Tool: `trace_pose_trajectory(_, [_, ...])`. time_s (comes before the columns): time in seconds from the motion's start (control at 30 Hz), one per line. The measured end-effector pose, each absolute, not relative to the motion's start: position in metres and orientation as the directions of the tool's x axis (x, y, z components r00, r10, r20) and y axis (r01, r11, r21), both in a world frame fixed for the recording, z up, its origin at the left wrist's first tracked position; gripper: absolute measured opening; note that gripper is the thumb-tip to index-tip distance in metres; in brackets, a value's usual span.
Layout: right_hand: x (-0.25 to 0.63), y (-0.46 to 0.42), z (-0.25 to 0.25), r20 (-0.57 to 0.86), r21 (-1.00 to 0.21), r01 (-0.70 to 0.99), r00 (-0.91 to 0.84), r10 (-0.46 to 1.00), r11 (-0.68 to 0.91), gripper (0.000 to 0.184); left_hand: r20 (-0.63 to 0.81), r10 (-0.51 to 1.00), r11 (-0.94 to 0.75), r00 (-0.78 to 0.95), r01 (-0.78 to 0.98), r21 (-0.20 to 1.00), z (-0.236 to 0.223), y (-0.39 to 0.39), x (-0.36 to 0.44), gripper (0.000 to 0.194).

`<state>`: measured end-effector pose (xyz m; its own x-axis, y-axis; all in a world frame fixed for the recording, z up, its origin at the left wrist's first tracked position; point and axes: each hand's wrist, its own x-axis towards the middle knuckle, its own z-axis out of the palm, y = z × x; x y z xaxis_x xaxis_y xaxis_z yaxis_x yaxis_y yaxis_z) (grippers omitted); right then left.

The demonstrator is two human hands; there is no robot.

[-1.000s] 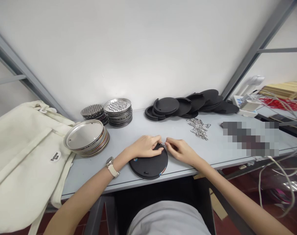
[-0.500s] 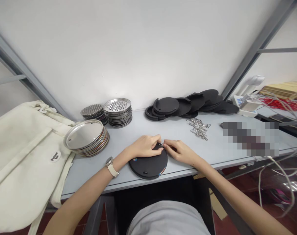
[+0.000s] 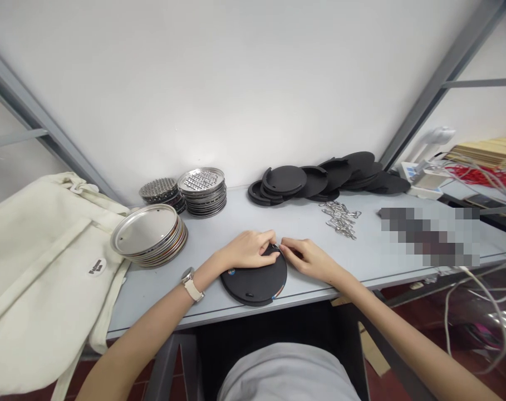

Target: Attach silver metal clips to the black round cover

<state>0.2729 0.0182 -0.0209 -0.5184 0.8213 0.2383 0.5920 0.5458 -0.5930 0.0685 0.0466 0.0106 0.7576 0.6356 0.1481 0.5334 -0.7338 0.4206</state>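
A round black disc [image 3: 253, 284] lies flat near the table's front edge, with a small slot near its front and a coloured strip showing at its right rim. My left hand [image 3: 253, 249] rests over the disc's far part, thumb and fingers closed on its rim. At the same spot, my right hand [image 3: 305, 257] pinches a small silver metal clip [image 3: 275, 245] against the rim between thumb and forefinger. The fingertips partly hide the clip, and I cannot tell whether it passes through the disc. A loose pile of similar metal clips [image 3: 342, 220] lies beyond my right hand.
Overlapping black discs [image 3: 284, 181] lie along the wall. Stacks of round metal plates [image 3: 146, 228] and round metal pieces with raised dashes [image 3: 201, 181] stand at left. A cream bag [image 3: 39, 267] leans on the table's left end. White cables [image 3: 492, 312] hang at right.
The whole view has shifted very slightly. Both hands stay at the disc's far rim, with almost no movement of the fingers or the clip.
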Motion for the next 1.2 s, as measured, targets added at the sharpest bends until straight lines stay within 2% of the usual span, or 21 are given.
trace_pose_trajectory(0.6, [0.2740, 0.0191, -0.0212, 0.262, -0.636, 0.579, -0.460, 0.848, 0.511, 0.029, 0.124, 0.634, -0.729, 0.763, 0.536, 0.426, 0.0151, 0.0448, 0.0698, 0.018])
trace_pose_trajectory(1.2, [0.2729, 0.0199, -0.0209, 0.248, -0.586, 0.583, -0.532, 0.810, 0.563, 0.032, 0.156, 0.663, -0.724, 0.732, 0.574, 0.382, 0.0140, 0.0436, 0.0702, 0.021])
